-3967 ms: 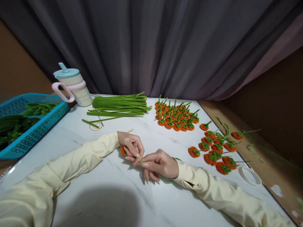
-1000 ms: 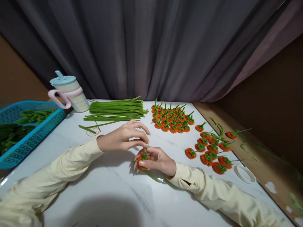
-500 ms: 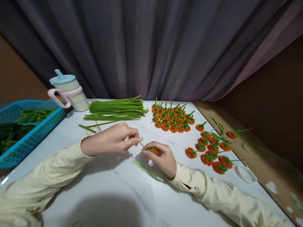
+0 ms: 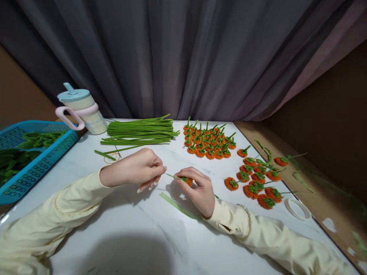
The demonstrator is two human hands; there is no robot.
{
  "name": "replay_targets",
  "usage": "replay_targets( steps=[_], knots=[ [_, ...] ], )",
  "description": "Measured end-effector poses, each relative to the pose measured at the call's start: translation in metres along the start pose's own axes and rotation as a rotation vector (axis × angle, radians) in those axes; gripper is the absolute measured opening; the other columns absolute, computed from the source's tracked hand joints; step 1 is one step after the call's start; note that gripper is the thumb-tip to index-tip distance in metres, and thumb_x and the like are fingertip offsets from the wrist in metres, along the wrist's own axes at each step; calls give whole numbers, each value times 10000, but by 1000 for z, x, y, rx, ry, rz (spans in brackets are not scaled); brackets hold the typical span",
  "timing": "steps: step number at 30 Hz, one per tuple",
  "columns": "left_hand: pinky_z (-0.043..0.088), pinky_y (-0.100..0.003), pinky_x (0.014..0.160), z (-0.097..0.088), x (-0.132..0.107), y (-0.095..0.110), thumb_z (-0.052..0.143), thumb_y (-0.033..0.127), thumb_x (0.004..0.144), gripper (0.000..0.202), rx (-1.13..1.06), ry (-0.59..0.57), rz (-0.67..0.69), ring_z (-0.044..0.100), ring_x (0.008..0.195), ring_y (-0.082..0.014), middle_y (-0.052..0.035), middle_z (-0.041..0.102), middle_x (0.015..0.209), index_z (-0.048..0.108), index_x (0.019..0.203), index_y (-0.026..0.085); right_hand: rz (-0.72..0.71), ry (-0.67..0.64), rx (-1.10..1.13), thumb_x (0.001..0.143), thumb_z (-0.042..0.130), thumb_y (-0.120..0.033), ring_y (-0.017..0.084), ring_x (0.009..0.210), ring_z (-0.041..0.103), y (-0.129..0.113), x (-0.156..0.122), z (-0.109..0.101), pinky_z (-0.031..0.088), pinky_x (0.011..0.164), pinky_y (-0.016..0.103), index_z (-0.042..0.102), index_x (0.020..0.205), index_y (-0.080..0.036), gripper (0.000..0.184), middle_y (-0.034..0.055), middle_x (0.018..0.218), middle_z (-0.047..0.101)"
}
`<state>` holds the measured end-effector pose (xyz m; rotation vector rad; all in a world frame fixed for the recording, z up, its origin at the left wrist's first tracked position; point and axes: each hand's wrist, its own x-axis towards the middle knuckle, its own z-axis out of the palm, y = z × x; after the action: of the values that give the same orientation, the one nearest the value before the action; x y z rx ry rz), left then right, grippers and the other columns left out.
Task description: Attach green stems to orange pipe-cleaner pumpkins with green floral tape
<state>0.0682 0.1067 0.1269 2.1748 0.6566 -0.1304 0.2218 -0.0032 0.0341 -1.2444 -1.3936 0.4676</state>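
My right hand (image 4: 197, 189) is curled around a small orange pipe-cleaner pumpkin (image 4: 189, 180) with a green top, mostly hidden by my fingers. A thin green stem (image 4: 169, 175) sticks out of it to the left. The far end of that stem is pinched between the thumb and forefinger of my left hand (image 4: 143, 168), whose other fingers hang loosely. Below, a flat light green strip of tape (image 4: 176, 205) lies on the white table (image 4: 137, 233) and runs toward my right wrist. Several similar pumpkins (image 4: 258, 177), some with thin wire stems, lie loosely to the right.
A tight group of pumpkins with short green stalks (image 4: 210, 143) stands at the back. Left of it are green pipe cleaners (image 4: 140, 131), a rubber band (image 4: 111, 157) and a lidded cup (image 4: 83, 109). A blue basket (image 4: 43, 164) holds green leaves. A white ring (image 4: 297, 209) lies at right.
My left hand has moved slightly left and down, its lower fingers now more spread. The stem between the hands now slopes less steeply. My right hand has barely moved.
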Motion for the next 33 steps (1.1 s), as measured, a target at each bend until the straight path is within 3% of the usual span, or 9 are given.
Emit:
replay_targets(
  steps=[4, 7, 9, 11, 14, 18, 24, 27, 33],
  knots=[
    [386, -184, 476, 2, 2, -6, 415, 240, 839, 422, 133, 58, -35, 465, 308, -88, 54, 465, 284, 509, 434, 167, 3, 4, -16, 783, 587, -173, 140, 717, 596, -1, 1, 1, 470, 683, 257, 676, 789, -196, 92, 37, 777, 646],
    [394, -238, 630, 3, 5, -15, 407, 319, 886, 548, 433, 251, 71, 529, 442, -124, 12, 485, 301, 490, 366, 168, 10, 3, -22, 777, 570, -155, 141, 715, 599, 0, 2, 2, 472, 690, 261, 672, 769, -196, 110, 34, 767, 649],
    [363, -283, 703, 3, 7, -19, 391, 372, 913, 548, 616, 410, 177, 539, 520, -141, -5, 555, 387, 562, 436, 162, 23, -9, -20, 763, 560, -128, 142, 720, 602, 1, 3, 2, 473, 699, 260, 670, 759, -193, 128, 33, 767, 653],
    [335, -315, 764, 4, 7, -20, 380, 385, 930, 449, 709, 480, 312, 558, 607, -142, -5, 645, 557, 648, 646, 165, 44, -21, -27, 751, 559, -115, 143, 721, 604, 3, 4, 3, 473, 700, 261, 670, 758, -195, 138, 31, 768, 657],
    [297, -374, 871, 10, 5, -15, 415, 430, 913, 353, 793, 412, 523, 589, 831, -175, -35, 688, 789, 637, 852, 162, 67, -27, -44, 740, 562, -115, 144, 716, 607, 6, 5, 4, 473, 693, 260, 671, 760, -195, 137, 30, 765, 658],
    [277, -467, 934, 20, 3, -8, 455, 385, 904, 294, 970, 406, 687, 553, 964, -223, -69, 677, 765, 599, 815, 145, 63, -22, -55, 729, 565, -117, 145, 716, 613, 7, 6, 5, 480, 697, 260, 667, 763, -192, 131, 33, 770, 659],
    [367, -404, 871, 21, 4, -7, 341, 33, 894, 344, 1148, 476, 745, 545, 745, -164, -36, 614, 601, 550, 645, 145, 50, -30, -72, 723, 560, -108, 142, 704, 608, 5, 6, 7, 483, 689, 258, 667, 765, -198, 146, 27, 764, 657],
    [379, -391, 843, 20, 6, -9, 325, -4, 871, 372, 1202, 490, 747, 517, 661, -155, -27, 570, 540, 547, 609, 137, 26, -39, -81, 729, 563, -106, 138, 696, 604, 4, 5, 7, 481, 683, 254, 669, 773, -193, 144, 31, 764, 655],
    [375, -378, 820, 18, 9, -11, 337, 33, 876, 355, 1212, 447, 689, 508, 663, -159, -33, 565, 568, 565, 624, 137, 35, -28, -89, 747, 563, -122, 142, 697, 607, 3, 4, 7, 482, 679, 257, 670, 768, -197, 132, 35, 765, 657]
  ],
)
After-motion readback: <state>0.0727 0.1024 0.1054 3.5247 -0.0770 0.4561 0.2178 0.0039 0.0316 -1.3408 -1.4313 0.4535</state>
